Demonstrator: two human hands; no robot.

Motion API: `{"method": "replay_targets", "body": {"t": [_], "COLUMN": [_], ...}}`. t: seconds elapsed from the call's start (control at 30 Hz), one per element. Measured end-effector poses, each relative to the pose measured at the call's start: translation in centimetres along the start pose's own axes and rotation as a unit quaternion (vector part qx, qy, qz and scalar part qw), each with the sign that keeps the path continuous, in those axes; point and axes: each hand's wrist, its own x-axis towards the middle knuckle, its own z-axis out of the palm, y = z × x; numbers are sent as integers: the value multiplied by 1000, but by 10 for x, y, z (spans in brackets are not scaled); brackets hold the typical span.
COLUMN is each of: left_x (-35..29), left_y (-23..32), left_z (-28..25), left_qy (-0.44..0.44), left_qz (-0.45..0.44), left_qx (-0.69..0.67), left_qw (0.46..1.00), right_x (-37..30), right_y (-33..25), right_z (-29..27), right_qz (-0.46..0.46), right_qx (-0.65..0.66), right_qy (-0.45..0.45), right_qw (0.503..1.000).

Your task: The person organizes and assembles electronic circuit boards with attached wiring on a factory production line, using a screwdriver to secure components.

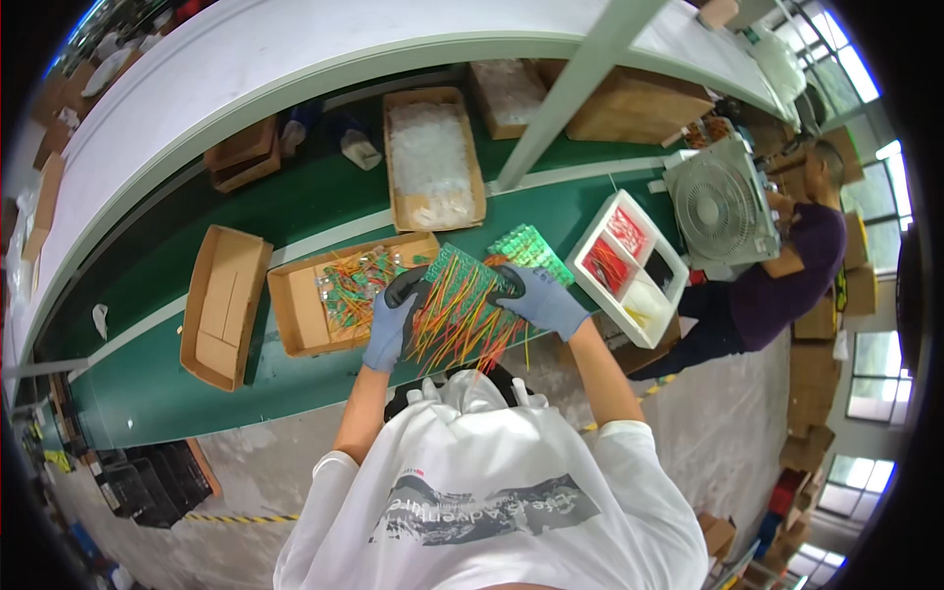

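Both my hands wear blue-grey gloves with dark fingertips. My left hand (pixel 393 317) grips the left edge of a green circuit board panel (pixel 460 307) bristling with orange, yellow and red wires. My right hand (pixel 539 297) holds the panel's right edge. The panel hovers tilted over the green conveyor belt (pixel 295 211). Another green board (pixel 531 248) lies just behind my right hand. To the left, a shallow cardboard tray (pixel 295 310) holds several more wired boards (pixel 356 285).
An empty cardboard tray (pixel 224 305) lies at left. A box of clear plastic parts (pixel 433 157) sits farther back. A white divided bin (pixel 629 265) with red and yellow wires stands at right. A grey fan (pixel 723 205) and another seated person (pixel 787 265) are beyond it.
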Motion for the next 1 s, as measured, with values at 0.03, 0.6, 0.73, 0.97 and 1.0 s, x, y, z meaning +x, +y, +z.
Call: {"method": "replay_targets", "body": {"t": [0.03, 0.6, 0.73, 0.97, 1.0], "left_x": [-5, -72, -76, -81, -82], "left_y": [2, 39, 28, 6, 6], "left_z": [-18, -178, -188, -188, -190], "left_qy": [9, -23, 39, 41, 42], "left_qz": [6, -82, -117, -72, -72], "left_qx": [-2, -116, -88, -75, -74], "left_qw": [1000, 990, 988, 994, 994], "right_x": [7, 82, 72, 75, 73], "right_y": [-9, -42, -74, -58, -61], "right_z": [11, 190, 196, 209, 207], "right_qz": [-9, 40, 25, 51, 45], "right_qx": [-4, 518, 512, 484, 511], "right_qy": [-5, 19, -40, -63, -81], "right_qw": [1000, 854, 857, 871, 855]}}
